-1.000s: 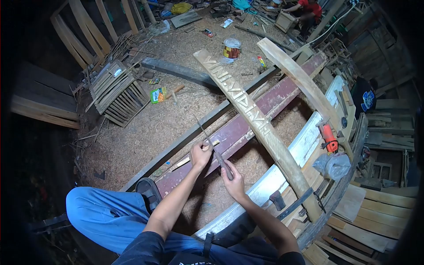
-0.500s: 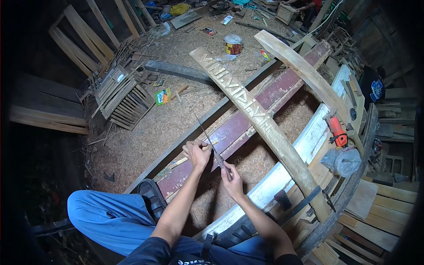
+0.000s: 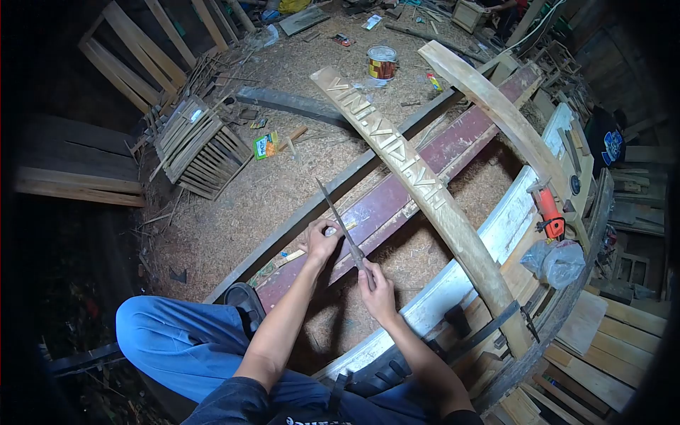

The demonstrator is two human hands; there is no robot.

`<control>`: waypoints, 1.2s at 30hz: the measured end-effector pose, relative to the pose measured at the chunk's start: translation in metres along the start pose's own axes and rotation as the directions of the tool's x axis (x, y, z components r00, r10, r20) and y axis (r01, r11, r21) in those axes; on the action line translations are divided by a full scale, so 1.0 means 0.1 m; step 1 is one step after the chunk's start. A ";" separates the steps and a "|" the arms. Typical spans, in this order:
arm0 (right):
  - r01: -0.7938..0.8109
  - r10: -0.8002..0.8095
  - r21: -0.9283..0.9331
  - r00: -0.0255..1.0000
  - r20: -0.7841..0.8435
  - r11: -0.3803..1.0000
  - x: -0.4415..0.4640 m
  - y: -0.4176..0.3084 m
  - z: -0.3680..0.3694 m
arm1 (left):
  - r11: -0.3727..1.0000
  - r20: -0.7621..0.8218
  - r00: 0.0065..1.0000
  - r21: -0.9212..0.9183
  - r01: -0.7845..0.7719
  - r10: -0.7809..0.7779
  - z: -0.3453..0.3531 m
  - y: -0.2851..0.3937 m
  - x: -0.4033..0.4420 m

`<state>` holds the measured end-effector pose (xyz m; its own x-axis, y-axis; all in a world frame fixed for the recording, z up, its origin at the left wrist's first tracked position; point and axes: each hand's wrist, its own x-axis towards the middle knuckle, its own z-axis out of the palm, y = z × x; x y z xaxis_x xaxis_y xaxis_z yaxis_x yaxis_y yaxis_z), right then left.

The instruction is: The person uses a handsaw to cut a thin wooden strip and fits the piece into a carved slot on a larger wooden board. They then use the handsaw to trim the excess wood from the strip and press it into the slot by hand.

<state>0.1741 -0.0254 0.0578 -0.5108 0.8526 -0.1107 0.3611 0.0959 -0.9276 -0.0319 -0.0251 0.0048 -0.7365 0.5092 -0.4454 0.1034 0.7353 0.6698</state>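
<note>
My right hand (image 3: pixel 375 287) is wrapped round the handle of a long thin blade (image 3: pixel 336 214), which points up and to the left. Beside the blade, my left hand (image 3: pixel 320 241) pinches a small piece of pale wood (image 3: pixel 331 231). Both hands are above the dark red board (image 3: pixel 382 204). Across that board lies a long plank with raised letters (image 3: pixel 382 138), to the right of my hands. A thin pale strip (image 3: pixel 292 256) rests on the red board just left of my left hand.
A slatted wooden crate (image 3: pixel 202 145), a paint can (image 3: pixel 382 64) and a green-yellow packet (image 3: pixel 266 145) are on the shavings-covered ground. To the right are a curved plank (image 3: pixel 489 106), a red power tool (image 3: pixel 549 212) and a plastic bag (image 3: pixel 559 263). Part of another person (image 3: pixel 506 10) shows at the top.
The blade has shifted slightly against the small wood piece and looks broader now. Both hands keep their hold. The view has shifted a little, moving the surroundings within the frame.
</note>
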 end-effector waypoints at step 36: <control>0.015 -0.017 -0.050 0.999 -0.034 0.999 0.06 -0.08 0.19 | 0.815 0.055 0.824 0.120 -0.567 0.564 -0.19 -0.02 -0.02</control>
<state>0.1530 -0.0306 0.0576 -0.4896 0.8680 -0.0828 0.3919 0.1343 -0.9101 -0.0435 -0.0360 0.0153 -0.5114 0.8591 -0.0217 0.5815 0.3645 0.7273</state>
